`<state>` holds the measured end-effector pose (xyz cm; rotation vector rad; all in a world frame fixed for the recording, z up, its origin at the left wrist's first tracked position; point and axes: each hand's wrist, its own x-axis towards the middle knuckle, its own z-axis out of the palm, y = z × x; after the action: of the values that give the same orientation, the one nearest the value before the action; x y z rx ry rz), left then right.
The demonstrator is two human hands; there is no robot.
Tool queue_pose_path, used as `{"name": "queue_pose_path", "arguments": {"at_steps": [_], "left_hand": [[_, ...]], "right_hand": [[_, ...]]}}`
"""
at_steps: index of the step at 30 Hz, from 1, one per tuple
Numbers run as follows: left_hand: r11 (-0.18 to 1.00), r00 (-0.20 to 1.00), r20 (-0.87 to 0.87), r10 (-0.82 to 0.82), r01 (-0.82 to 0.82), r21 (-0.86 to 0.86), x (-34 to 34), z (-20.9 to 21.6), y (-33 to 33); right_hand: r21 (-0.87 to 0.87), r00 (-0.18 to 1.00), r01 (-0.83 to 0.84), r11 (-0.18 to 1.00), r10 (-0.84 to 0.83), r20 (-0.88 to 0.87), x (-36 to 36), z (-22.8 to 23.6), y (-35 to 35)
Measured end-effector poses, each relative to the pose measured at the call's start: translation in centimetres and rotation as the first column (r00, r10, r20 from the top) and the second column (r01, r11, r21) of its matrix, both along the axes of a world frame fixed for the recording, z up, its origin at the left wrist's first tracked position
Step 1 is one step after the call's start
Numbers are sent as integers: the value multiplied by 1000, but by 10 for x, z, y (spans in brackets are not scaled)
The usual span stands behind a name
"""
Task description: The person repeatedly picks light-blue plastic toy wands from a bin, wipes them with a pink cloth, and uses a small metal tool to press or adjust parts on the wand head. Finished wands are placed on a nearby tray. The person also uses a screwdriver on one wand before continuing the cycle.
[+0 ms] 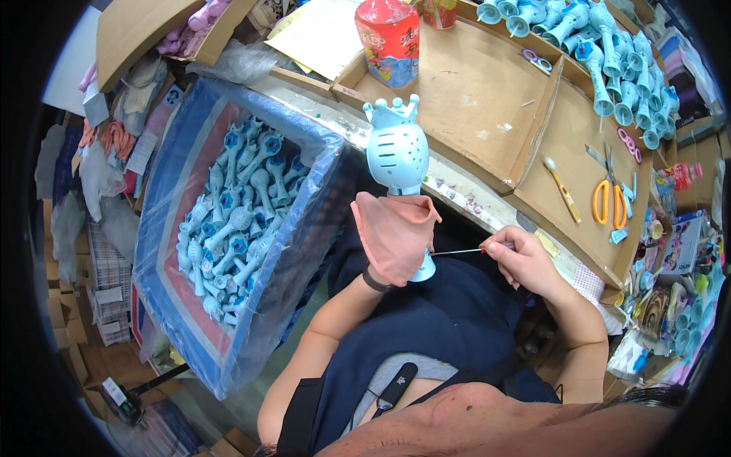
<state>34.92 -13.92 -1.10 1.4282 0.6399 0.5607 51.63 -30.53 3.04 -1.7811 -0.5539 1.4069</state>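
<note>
A light-blue toy microphone (397, 156) with a crown-shaped top, slots and small holes stands upright before me. My left hand (377, 276) is closed round its handle through a pink cloth (392, 232), which hides most of the fingers. Below the cloth the toy's flared foot (424, 268) shows. Between thumb and fingers, my right hand (520, 257) pinches a thin metal-shafted tool (461, 251), reddish near the fingertips. Its shaft points left toward the toy's handle; whether the tip touches cannot be made out.
At left, a plastic-lined blue bin (293, 129) holds several similar toys (228, 221). On the bench are cardboard trays (464, 164), a red bottle (388, 42), a yellow-handled brush (562, 190) and orange scissors (609, 199). More blue toys (632, 68) lie heaped at far right.
</note>
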Motion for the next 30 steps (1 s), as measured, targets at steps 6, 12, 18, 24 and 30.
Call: {"name": "queue_pose_path", "arguments": {"at_steps": [6, 12, 18, 24, 30], "left_hand": [[920, 991, 32, 132, -110, -376, -1, 10, -4], [999, 957, -291, -5, -8, -44, -2, 1, 0], [917, 912, -312, 266, -140, 373, 0, -5, -4], [962, 968, -177, 177, -209, -178, -1, 10, -8], [976, 949, -261, 178, -136, 170, 0, 5, -11]], "right_hand": [[273, 289, -716, 643, -83, 954, -1, -3, 1], [405, 521, -664, 629, -1, 854, 1, -14, 4], [-343, 784, -36, 939, -187, -593, -5, -32, 2], [382, 594, -583, 717, 56, 803, -10, -23, -4], [331, 870, -361, 872, 187, 456, -14, -26, -6]]}}
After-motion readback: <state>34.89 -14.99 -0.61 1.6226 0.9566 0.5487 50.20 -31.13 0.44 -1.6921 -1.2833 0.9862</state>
